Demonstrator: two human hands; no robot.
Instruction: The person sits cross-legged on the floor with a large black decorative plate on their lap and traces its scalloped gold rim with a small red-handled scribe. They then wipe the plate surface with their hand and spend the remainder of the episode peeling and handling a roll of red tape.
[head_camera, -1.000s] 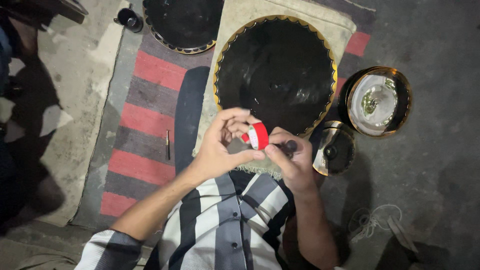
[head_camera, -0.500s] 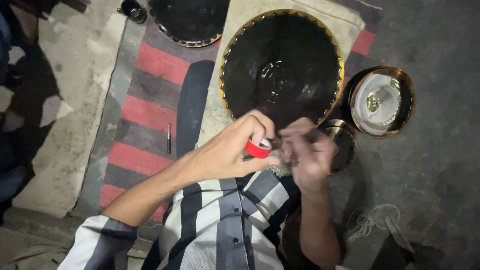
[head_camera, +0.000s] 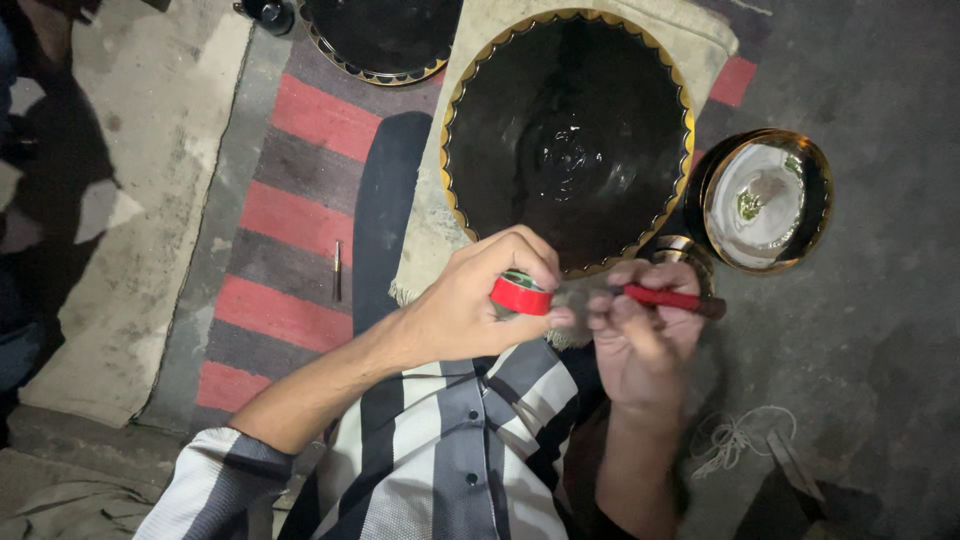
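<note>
Pinching a small round red-rimmed tin (head_camera: 520, 294), the left hand (head_camera: 470, 310) closes its grip around it just below the large black gold-edged tray (head_camera: 566, 140), while the right hand (head_camera: 640, 340) clasps a red pen-like tool (head_camera: 665, 298) beside it.

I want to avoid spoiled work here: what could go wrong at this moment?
1. The left hand pinches the small red-rimmed pot over the striped shirt; tilting could spill it.
2. The red-handled brush in the right hand lies near the glossy black tray; a slip might smear it.
</note>
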